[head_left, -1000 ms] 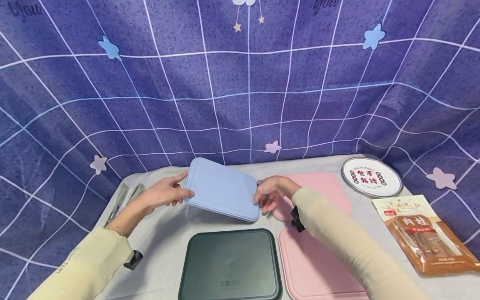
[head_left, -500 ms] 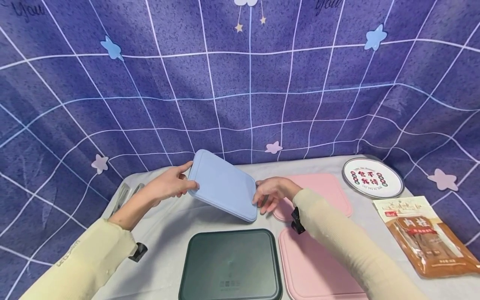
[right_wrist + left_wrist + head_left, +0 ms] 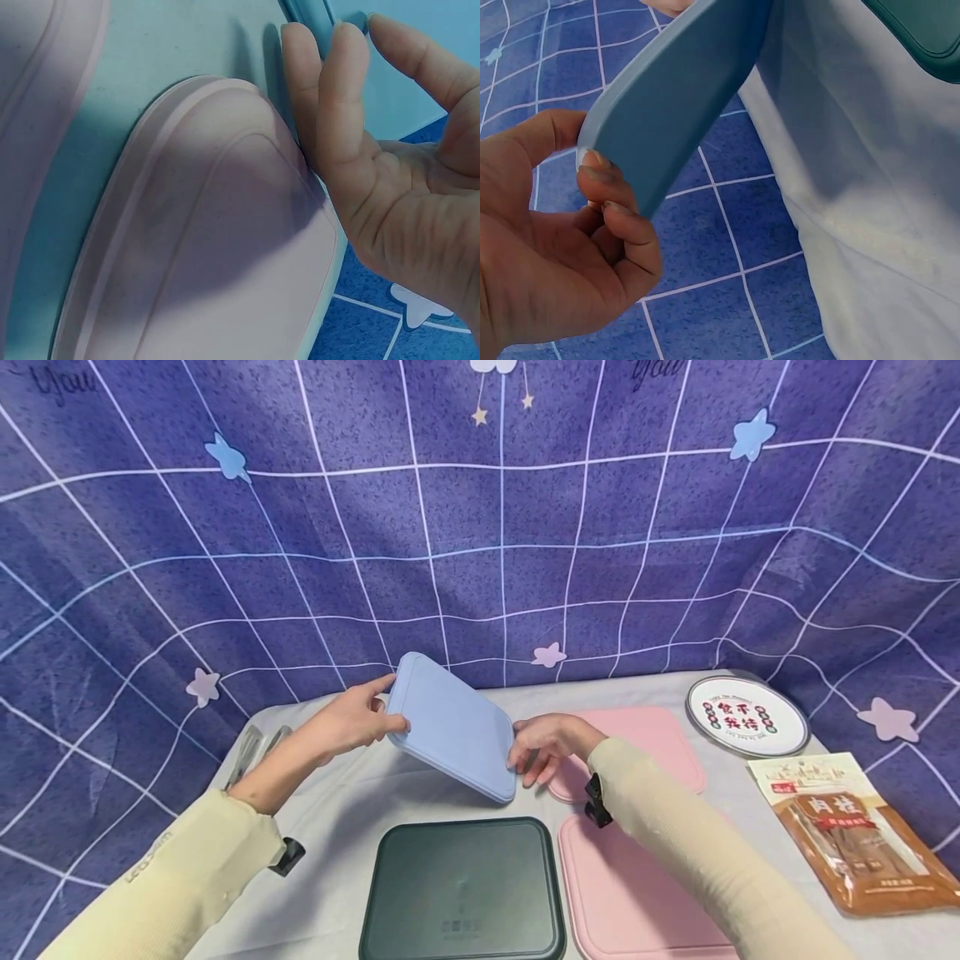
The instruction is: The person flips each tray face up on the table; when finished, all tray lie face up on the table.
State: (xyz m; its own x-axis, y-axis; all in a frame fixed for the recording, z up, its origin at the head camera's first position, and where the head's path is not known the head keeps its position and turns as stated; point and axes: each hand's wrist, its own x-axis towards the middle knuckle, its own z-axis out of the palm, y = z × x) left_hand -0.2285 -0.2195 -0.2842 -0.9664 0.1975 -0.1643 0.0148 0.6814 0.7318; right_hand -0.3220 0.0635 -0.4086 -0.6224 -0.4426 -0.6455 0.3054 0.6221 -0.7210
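Observation:
A light blue, flat rectangular box lid with rounded corners is held tilted above the table, its left end raised. My left hand pinches that raised end, thumb on one side and curled fingers on the other, as the left wrist view shows. At the lower right edge, my right hand holds the lid between thumb and fingertips. In the right wrist view the lid's blue edge is partly cut off by the frame. The lid's far face is hidden in the head view.
A dark green rectangular lidded piece lies in front. Two pink ones lie under and beside the right arm. Farther right are a white oval plate and a brown spice packet. Metal tongs lie behind the left forearm.
My left hand has moved up and to the right, raising the lid's left end so that it tilts more steeply. My right hand stays nearly in place at the lower right edge.

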